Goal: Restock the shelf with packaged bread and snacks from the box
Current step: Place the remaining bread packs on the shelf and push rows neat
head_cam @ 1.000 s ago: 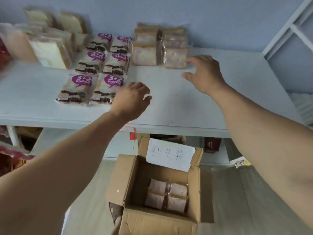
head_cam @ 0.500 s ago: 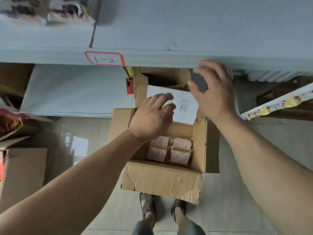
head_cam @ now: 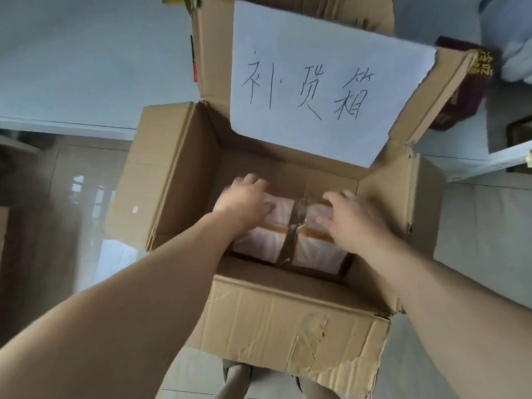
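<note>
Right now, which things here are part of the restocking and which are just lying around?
Job:
box
bread packs inside it
left hand and right hand, both on the packs

Lying about:
handwritten paper on the box flap
dark red carton behind the box

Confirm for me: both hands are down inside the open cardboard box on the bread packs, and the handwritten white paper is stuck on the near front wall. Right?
Not quite. In the head view the left hand and right hand are indeed on the bread packs inside the cardboard box, but the white paper is on the raised far flap, not the near front wall.
</note>
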